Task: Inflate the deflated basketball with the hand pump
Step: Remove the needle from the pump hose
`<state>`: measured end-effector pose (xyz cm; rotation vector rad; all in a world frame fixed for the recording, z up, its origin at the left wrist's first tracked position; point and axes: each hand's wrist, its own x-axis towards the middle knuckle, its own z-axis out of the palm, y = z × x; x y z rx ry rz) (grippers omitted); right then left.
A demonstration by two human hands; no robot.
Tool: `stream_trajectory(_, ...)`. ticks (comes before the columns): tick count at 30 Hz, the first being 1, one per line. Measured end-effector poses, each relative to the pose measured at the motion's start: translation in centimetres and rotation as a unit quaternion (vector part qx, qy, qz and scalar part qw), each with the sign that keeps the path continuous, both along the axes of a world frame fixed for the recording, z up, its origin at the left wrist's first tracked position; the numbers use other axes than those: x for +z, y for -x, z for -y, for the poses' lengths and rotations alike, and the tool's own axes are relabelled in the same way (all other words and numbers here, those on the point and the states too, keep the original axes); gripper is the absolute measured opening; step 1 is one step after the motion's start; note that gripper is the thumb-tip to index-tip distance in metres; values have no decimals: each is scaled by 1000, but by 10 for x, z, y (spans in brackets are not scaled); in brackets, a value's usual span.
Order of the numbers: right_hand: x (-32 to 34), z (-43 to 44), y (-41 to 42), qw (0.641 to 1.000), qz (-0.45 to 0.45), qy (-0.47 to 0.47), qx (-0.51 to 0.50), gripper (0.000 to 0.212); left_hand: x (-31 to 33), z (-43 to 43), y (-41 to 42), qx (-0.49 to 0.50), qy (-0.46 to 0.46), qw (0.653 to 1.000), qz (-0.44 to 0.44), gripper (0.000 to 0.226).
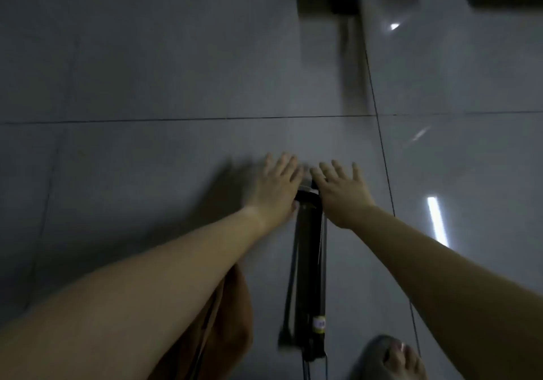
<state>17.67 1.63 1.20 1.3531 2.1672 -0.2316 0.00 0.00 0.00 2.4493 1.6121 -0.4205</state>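
Basketball [235,321]: the brown, slack mass on the floor [147,86], lying toward the person from the left grip [276,185] and half hidden beneath that forearm (blurred, so its identity is probable rather than certain). Hand pump [311,262]: a black barrel standing between the two grips and running from them back toward the person's feet. It has a yellow label [318,322] near its base and a thin black hose [289,285] hanging along the side nearer the left grip. Left grip and right grip [340,191]: both flat, fingers straight and spread, palms pressed down on the pump handle [307,195], of which only a short dark piece shows between them; neither curls around it. A foot in a grey slipper [393,356] sits on the right grip's side of the pump base.
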Motion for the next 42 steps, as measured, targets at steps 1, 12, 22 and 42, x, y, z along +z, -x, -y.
stream_trajectory(1,-5,2,3,1000,13,-5,15,81,-6,-1,-3,-32,-11,999,-29,60)
stream_trajectory(12,22,11,15,994,-83,-58,-33,35,16,25,12,-70,-71,990,97,24)
stream_trajectory(22,187,77,28,989,-140,44,19,31,152,113,35,-125,-244,941,198,30)
stream_trajectory(42,383,251,55,890,-430,-111,-99,12,409,246,72,316,210,701,603,23)
